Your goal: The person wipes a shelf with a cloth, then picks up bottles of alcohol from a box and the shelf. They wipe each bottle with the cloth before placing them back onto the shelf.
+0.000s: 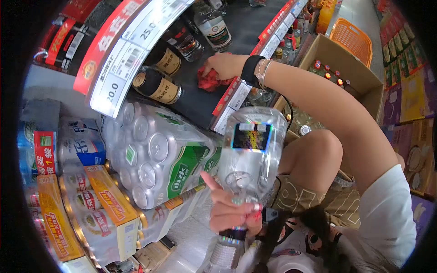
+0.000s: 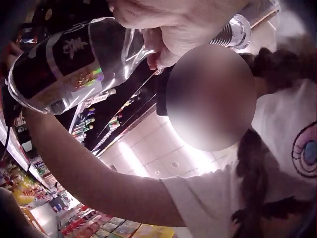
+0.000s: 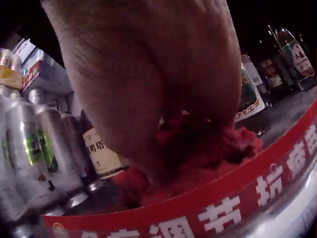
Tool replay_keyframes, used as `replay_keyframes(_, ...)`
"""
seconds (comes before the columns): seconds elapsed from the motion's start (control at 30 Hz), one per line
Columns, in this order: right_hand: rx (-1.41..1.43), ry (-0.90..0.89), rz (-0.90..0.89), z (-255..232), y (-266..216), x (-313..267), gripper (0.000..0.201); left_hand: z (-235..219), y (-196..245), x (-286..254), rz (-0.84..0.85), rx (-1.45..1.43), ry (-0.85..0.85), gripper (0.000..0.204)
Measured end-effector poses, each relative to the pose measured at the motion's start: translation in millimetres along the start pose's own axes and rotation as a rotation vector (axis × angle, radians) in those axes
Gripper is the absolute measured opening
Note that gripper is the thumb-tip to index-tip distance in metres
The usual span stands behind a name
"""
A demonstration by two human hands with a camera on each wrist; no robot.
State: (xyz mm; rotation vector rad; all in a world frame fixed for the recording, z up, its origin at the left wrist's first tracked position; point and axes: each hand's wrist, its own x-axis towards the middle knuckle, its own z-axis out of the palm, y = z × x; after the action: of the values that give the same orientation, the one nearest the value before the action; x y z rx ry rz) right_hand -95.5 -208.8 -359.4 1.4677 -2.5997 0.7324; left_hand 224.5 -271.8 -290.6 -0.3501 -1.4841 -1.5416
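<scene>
My right hand point(image 1: 226, 66) grips a crumpled red cloth point(image 1: 208, 81) and presses it on the dark shelf point(image 1: 193, 107), just behind the red price strip; the right wrist view shows the cloth point(image 3: 198, 153) bunched under the fingers. Dark bottles with cream labels point(image 1: 165, 91) stand beside it. My left hand point(image 1: 234, 211) holds clear bottles by their necks in front of the shelf, at least one with a black label point(image 1: 251, 136). In the left wrist view, the hand point(image 2: 173, 25) is around the neck of a clear bottle point(image 2: 74, 64).
Shrink-wrapped cans point(image 1: 157, 148) are stacked at the left, below the shelf, beside boxed cans point(image 1: 86, 200). A cardboard box point(image 1: 364, 75) with bottles stands at the right, an orange basket point(image 1: 353, 38) behind it. My bent knee point(image 1: 318, 148) is near the box.
</scene>
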Motion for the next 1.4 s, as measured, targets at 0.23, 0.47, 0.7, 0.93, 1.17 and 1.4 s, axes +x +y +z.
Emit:
replay_keyframes(0.23,-0.191,-0.002,0.113,14,-12,55,0.026,-32,11,-9,-0.114,0.027,-0.035,0.024)
replay_keyframes(0.47,-0.227,-0.042,0.087,19,-25,63,0.026,-41,17,-14,-0.185,0.018,-0.036,0.027)
replay_keyframes(0.7,-0.173,-0.008,0.083,35,-24,66,0.026,-49,19,-11,-0.266,0.060,-0.158,0.030)
replay_keyframes(0.93,-0.198,0.033,0.091,36,-28,70,0.018,-44,29,-10,-0.292,0.087,-0.154,0.027)
replay_keyframes(1.17,-0.358,0.114,0.082,59,-19,77,0.019,-50,29,-16,-0.301,0.101,-0.216,0.025)
replay_keyframes(1.4,-0.461,0.027,0.115,45,-43,72,0.022,-39,28,-20,-0.313,0.096,-0.149,0.026)
